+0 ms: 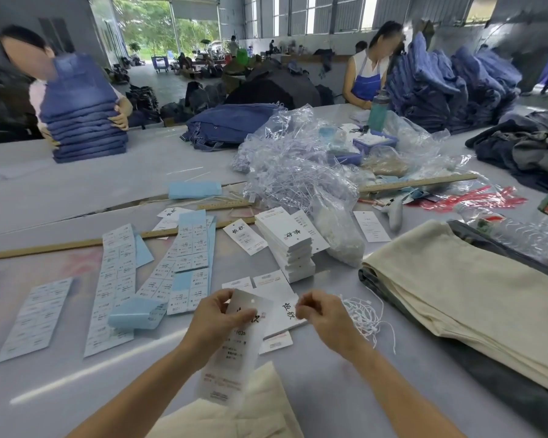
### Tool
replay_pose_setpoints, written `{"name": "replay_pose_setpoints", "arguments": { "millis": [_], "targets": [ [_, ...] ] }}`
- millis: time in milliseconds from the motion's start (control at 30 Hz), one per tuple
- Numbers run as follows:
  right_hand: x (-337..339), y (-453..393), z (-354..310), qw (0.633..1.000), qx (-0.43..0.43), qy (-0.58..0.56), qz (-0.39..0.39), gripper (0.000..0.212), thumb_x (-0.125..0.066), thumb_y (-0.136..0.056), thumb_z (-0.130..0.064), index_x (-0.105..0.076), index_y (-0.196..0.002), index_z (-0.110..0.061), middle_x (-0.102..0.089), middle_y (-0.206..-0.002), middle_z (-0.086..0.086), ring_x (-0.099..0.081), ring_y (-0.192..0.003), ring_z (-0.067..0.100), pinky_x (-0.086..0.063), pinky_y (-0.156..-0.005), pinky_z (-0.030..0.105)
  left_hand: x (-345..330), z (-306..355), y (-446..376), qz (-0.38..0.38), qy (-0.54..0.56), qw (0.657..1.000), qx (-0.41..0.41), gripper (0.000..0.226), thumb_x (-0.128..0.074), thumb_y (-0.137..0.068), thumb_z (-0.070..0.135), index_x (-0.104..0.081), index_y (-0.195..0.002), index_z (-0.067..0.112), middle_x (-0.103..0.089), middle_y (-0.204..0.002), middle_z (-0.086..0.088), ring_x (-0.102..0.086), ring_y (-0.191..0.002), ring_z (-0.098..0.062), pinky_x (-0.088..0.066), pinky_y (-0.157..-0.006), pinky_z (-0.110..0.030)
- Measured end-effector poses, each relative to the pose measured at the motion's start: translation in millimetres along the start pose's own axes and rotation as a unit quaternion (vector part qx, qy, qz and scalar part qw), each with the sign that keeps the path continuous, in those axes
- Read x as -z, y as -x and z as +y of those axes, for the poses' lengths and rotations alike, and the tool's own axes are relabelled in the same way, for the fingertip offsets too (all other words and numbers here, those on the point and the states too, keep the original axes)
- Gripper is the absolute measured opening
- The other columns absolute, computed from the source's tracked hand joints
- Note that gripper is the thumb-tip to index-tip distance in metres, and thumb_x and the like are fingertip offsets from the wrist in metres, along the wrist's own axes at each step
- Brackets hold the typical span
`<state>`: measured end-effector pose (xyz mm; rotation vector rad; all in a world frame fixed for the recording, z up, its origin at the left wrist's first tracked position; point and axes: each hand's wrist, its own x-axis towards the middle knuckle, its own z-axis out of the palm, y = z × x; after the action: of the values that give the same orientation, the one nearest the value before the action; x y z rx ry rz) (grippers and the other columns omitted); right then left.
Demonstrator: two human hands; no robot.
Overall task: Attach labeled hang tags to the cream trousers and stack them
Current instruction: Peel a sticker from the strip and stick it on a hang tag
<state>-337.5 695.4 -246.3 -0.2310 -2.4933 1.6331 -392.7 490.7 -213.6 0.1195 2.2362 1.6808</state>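
Note:
My left hand point(217, 320) pinches a long white hang tag point(231, 355) near its top, where a small hole shows. It hangs over cream trousers point(234, 415) at the bottom edge. My right hand point(323, 317) is curled beside it, fingertips pinched together, apparently on a thin white string that I cannot make out. Loose white strings point(366, 317) lie just right of that hand. More tags point(282, 311) lie on the table under my hands. A stack of folded cream trousers point(456, 295) rests at the right.
Label sheets point(117, 273) and blue backing strips cover the table on the left. A tall stack of white tags point(290, 245), wooden rulers point(76, 243), a tagging gun point(393, 213) and clear bags of fasteners point(298, 165) lie beyond. People handle blue jeans point(86, 121) across the table.

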Motion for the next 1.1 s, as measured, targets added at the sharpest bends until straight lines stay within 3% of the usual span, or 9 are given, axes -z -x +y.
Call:
{"name": "replay_pose_setpoints", "arguments": {
  "millis": [33,100,200,333,467,600,867,1000,1100],
  "targets": [
    [-0.4,-1.3,-11.1,0.997,-0.006,-0.071,0.016,0.018,-0.06,-0.085,0.005,-0.064,-0.081,-0.012,-0.066,-0.068,-0.002,-0.06,-0.063,0.002,-0.045,-0.064,0.013,-1.2,3.0,2.7,-0.012,-0.006,1.0,-0.004,0.014,-0.073,-0.081,0.016,-0.068,-0.091,0.024,-0.074,-0.076,0.008,-0.07,-0.063,-0.015,-0.055,-0.057,-0.027],
    [-4.2,-2.9,-31.2,0.994,0.006,-0.108,0.004,0.022,-0.06,-0.086,0.004,-0.068,-0.081,-0.016,-0.066,-0.066,-0.002,-0.059,-0.061,0.001,-0.045,-0.061,0.012,-3.4,8.1,7.6,-0.04,-0.005,0.999,-0.016,0.003,-0.069,-0.085,0.02,-0.071,-0.087,0.021,-0.075,-0.078,0.004,-0.069,-0.065,-0.013,-0.052,-0.062,-0.028],
    [-12.5,-2.6,-47.4,0.991,0.028,-0.127,-0.026,0.015,-0.06,-0.088,-0.001,-0.069,-0.08,-0.011,-0.066,-0.074,0.004,-0.057,-0.067,0.007,-0.045,-0.064,0.015,-4.3,14.9,14.3,-0.067,0.003,0.998,-0.021,0.01,-0.066,-0.087,0.024,-0.073,-0.089,0.018,-0.074,-0.08,0.001,-0.066,-0.063,-0.009,-0.047,-0.056,-0.019],
    [-19.0,2.6,-50.9,0.983,0.036,-0.166,-0.066,0.019,-0.057,-0.089,0.001,-0.067,-0.081,-0.013,-0.067,-0.081,0.006,-0.059,-0.076,0.013,-0.048,-0.072,0.024,-1.1,21.0,19.6,-0.063,0.001,0.997,-0.034,0.01,-0.066,-0.087,0.023,-0.071,-0.092,0.016,-0.074,-0.078,0.001,-0.065,-0.06,-0.006,-0.047,-0.055,-0.017],
    [-24.5,8.0,-56.2,0.972,0.042,-0.214,-0.085,0.021,-0.058,-0.087,0.004,-0.068,-0.081,-0.014,-0.069,-0.078,0.001,-0.062,-0.076,0.012,-0.051,-0.072,0.023,1.8,23.0,22.5,-0.039,0.01,0.999,-0.02,0.028,-0.07,-0.083,0.026,-0.052,-0.103,0.02,-0.075,-0.08,0.0,-0.066,-0.062,-0.013,-0.048,-0.058,-0.024],
    [-29.0,11.9,-58.7,0.968,0.027,-0.236,-0.082,0.021,-0.058,-0.087,0.007,-0.068,-0.08,-0.011,-0.068,-0.077,0.004,-0.06,-0.075,0.016,-0.049,-0.074,0.028,3.0,21.8,28.6,-0.043,0.044,0.998,-0.034,0.036,-0.071,-0.082,0.023,-0.039,-0.098,0.02,-0.075,-0.083,-0.008,-0.062,-0.058,-0.016,-0.048,-0.057,-0.026],
    [-32.1,23.1,-57.0,0.954,-0.016,-0.293,-0.057,0.008,-0.064,-0.083,0.001,-0.072,-0.081,-0.003,-0.071,-0.075,0.009,-0.064,-0.069,0.016,-0.052,-0.069,0.023,-1.7,20.8,43.1,0.011,0.047,0.992,-0.119,0.015,-0.075,-0.075,0.005,-0.07,-0.077,0.018,-0.071,-0.082,0.001,-0.065,-0.057,-0.012,-0.047,-0.05,-0.016],
    [-33.7,29.5,-57.6,0.956,-0.016,-0.289,-0.054,0.012,-0.064,-0.084,-0.002,-0.073,-0.077,-0.005,-0.07,-0.068,0.009,-0.059,-0.061,0.015,-0.049,-0.06,0.019,-0.8,16.3,47.2,0.047,0.007,0.98,-0.192,0.017,-0.075,-0.072,-0.001,-0.075,-0.076,0.015,-0.063,-0.099,-0.005,-0.059,-0.083,-0.006,-0.045,-0.07,-0.011],
    [-33.5,30.3,-56.7,0.952,-0.011,-0.3,-0.063,0.017,-0.061,-0.085,0.001,-0.072,-0.074,-0.005,-0.067,-0.056,0.002,-0.052,-0.046,0.007,-0.042,-0.049,0.014,-3.5,15.5,50.6,0.045,-0.007,0.973,-0.226,0.014,-0.072,-0.075,-0.003,-0.075,-0.08,0.009,-0.063,-0.095,-0.007,-0.058,-0.078,0.0,-0.045,-0.071,-0.012]
  ]
}}
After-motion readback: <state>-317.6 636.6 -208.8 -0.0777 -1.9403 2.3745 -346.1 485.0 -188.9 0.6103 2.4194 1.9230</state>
